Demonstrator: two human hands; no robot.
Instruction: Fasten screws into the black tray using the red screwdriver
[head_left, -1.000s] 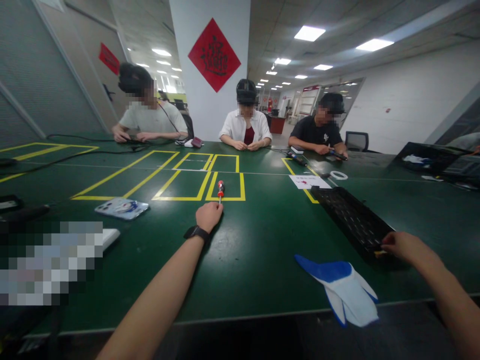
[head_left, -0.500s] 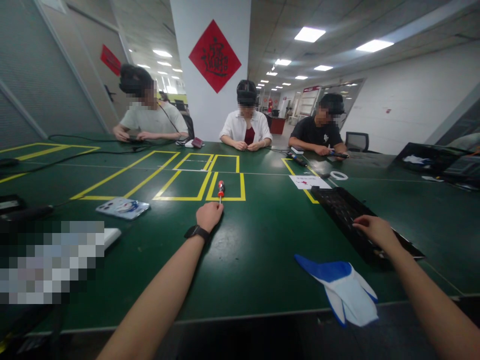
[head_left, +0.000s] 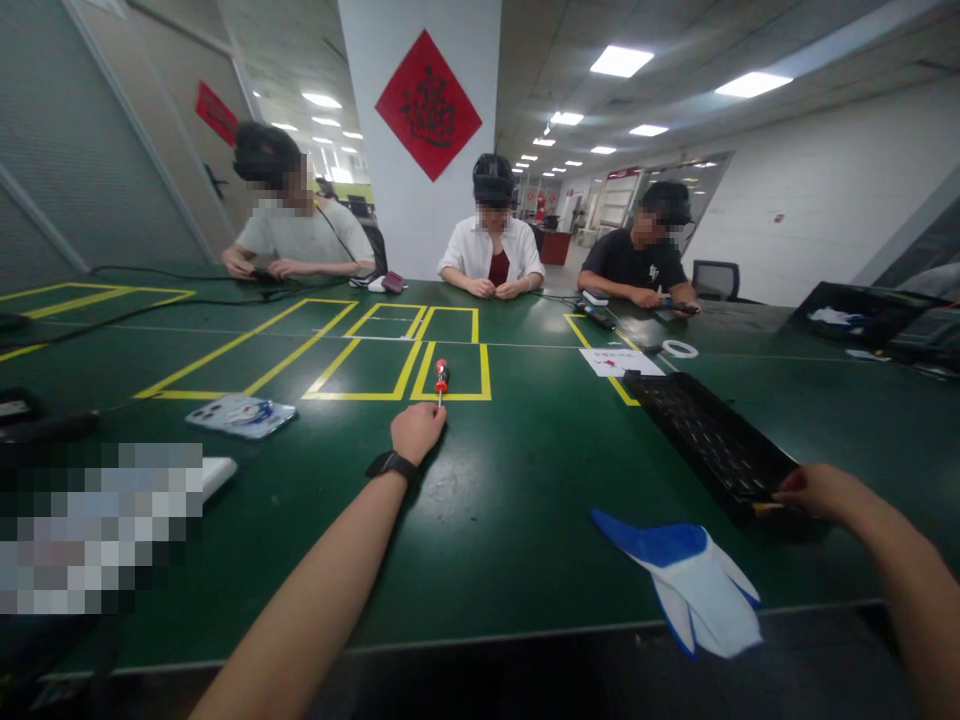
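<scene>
My left hand, with a dark band at the wrist, is closed around the shaft end of a screwdriver. Its red and black handle points away from me, and my fingertips are mostly hidden. On the right lies a long black tray with rows of small light marks inside. At its near end, my right hand has thumb and fingers pinched together. What they hold, if anything, is too small to make out. A yellowish patch shows at the tray's near corner, beside my fingertips. A blue and white glove lies between my forearms.
Yellow tape outlines mark the green table. On the left are a phone and a blurred-out white object. Beyond the tray lie a paper sheet and a white tape roll. Three people sit across the table.
My right hand went from the tray's near end to its middle, then back to the near end. My left hand and the screwdriver have stayed in place.
</scene>
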